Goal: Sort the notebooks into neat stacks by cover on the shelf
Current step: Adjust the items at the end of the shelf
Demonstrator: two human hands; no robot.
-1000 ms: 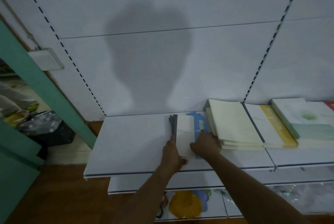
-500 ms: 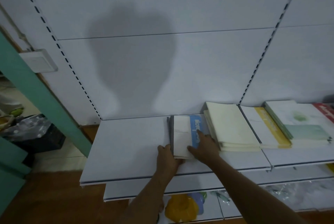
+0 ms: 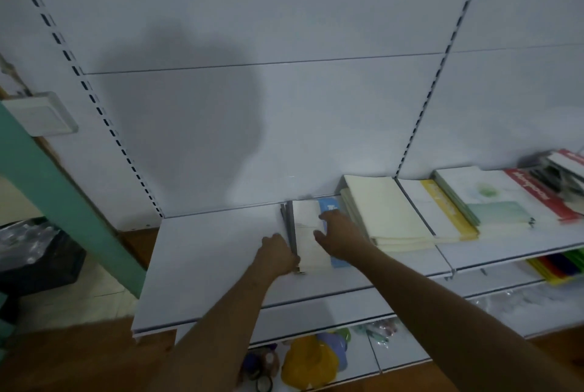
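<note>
A small stack of white notebooks with a blue strip point(image 3: 308, 233) lies on the white shelf point(image 3: 205, 265), its dark spines facing left. My left hand point(image 3: 278, 254) grips the stack's left spine edge near the front corner, fingers curled against it. Spread over the top cover toward the blue strip, my right hand point(image 3: 338, 233) rests on it with its fingers fairly straight. To the right, almost touching, lies a cream notebook stack point(image 3: 385, 211). Further right are a white and yellow notebook point(image 3: 442, 211), green-cover notebooks point(image 3: 493, 199) and a red-edged one point(image 3: 537, 192).
The shelf's left half is bare white board up to a green post point(image 3: 63, 202). A black bag point(image 3: 31, 249) sits on the floor at left. Lower shelves hold a yellow item point(image 3: 309, 363) and coloured folders point(image 3: 559, 265).
The stack has been laid flat from a tilted, fanned state. My left hand slid down its spine edge, and my right hand moved up across the cover.
</note>
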